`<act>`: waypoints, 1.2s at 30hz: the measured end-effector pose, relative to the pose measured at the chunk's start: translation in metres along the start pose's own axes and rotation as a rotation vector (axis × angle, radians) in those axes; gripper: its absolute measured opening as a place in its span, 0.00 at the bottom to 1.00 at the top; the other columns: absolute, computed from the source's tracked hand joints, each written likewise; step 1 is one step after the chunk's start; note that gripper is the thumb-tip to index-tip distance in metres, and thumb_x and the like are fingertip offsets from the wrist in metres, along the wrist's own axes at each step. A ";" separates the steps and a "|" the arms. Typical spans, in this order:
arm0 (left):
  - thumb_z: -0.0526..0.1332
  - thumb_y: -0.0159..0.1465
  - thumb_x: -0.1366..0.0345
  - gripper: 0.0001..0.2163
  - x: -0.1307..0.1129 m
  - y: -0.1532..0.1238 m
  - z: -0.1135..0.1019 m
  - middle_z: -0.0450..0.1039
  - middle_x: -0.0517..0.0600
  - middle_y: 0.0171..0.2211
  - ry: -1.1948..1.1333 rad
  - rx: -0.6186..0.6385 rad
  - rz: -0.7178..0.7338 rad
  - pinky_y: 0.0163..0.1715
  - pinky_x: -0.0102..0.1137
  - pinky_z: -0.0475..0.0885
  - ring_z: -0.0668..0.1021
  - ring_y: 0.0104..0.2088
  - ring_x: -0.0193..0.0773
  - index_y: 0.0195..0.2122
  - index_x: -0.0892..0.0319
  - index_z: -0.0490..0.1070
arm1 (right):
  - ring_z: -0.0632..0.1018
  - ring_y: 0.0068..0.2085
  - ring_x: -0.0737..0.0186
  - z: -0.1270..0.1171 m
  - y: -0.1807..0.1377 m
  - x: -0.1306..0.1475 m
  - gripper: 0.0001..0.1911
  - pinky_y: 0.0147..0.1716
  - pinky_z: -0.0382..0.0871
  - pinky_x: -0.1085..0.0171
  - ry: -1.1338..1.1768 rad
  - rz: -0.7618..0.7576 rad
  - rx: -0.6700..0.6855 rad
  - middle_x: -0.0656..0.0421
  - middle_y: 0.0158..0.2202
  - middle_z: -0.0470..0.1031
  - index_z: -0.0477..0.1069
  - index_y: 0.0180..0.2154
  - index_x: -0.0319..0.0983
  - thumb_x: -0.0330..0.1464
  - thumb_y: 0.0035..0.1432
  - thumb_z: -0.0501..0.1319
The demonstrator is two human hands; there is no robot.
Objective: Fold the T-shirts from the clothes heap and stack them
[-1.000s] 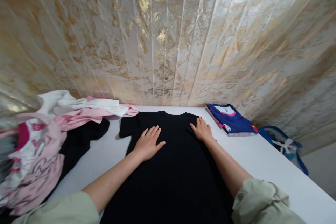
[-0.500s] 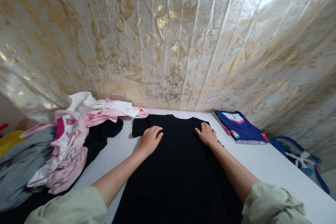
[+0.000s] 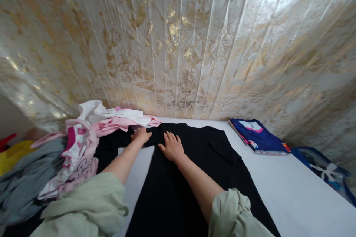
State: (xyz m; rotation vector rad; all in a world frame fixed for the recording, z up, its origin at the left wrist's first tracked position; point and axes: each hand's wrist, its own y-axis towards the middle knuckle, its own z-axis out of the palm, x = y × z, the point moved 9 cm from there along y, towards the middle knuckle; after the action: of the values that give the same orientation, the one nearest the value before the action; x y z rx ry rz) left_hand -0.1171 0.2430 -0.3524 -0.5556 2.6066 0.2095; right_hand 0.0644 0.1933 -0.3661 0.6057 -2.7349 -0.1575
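Note:
A black t-shirt (image 3: 191,170) lies flat on the white table (image 3: 292,189), its collar toward the wall. My left hand (image 3: 141,135) is closed on the shirt's left sleeve at the far left of the garment. Just to its right, my right hand (image 3: 172,147) rests flat on the cloth below the left shoulder, with its fingers stretched out. The shirt's right sleeve (image 3: 224,150) lies folded in over the body.
A heap of pink, white, grey and black clothes (image 3: 69,152) covers the table's left side. A folded blue garment (image 3: 258,137) lies at the back right. A blue bag (image 3: 325,170) sits beyond the right edge. A gold-patterned curtain (image 3: 178,44) hangs behind.
My right hand crossed from the shirt's right shoulder to the left side. My left hand slid left and closed on the left sleeve. The right sleeve now lies folded inward.

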 end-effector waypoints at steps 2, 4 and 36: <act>0.63 0.54 0.60 0.08 -0.006 -0.002 0.001 0.78 0.60 0.39 -0.045 -0.019 0.035 0.40 0.41 0.72 0.79 0.44 0.55 0.32 0.58 0.72 | 0.52 0.68 0.53 0.003 -0.001 -0.003 0.33 0.64 0.42 0.49 -0.006 -0.007 -0.018 0.51 0.68 0.51 0.52 0.66 0.38 0.48 0.66 0.45; 0.59 0.58 0.61 0.08 -0.008 -0.005 -0.005 0.78 0.58 0.39 -0.099 -0.061 0.070 0.39 0.37 0.73 0.79 0.42 0.50 0.35 0.58 0.71 | 0.53 0.68 0.53 0.003 -0.002 -0.005 0.33 0.64 0.42 0.49 -0.006 -0.011 -0.025 0.51 0.68 0.52 0.52 0.66 0.39 0.49 0.67 0.45; 0.58 0.64 0.64 0.03 -0.050 -0.095 0.021 0.75 0.48 0.39 -0.062 -0.018 0.392 0.39 0.30 0.67 0.76 0.42 0.38 0.37 0.55 0.69 | 0.77 0.49 0.53 -0.012 0.074 -0.095 0.23 0.46 0.69 0.62 0.418 0.457 -0.035 0.48 0.49 0.76 0.70 0.51 0.34 0.31 0.52 0.63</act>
State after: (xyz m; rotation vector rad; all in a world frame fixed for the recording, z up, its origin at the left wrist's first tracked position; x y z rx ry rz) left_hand -0.0278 0.1795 -0.3524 -0.0368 2.6306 0.3681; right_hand 0.1206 0.3007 -0.3704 -0.0127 -2.3765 0.0309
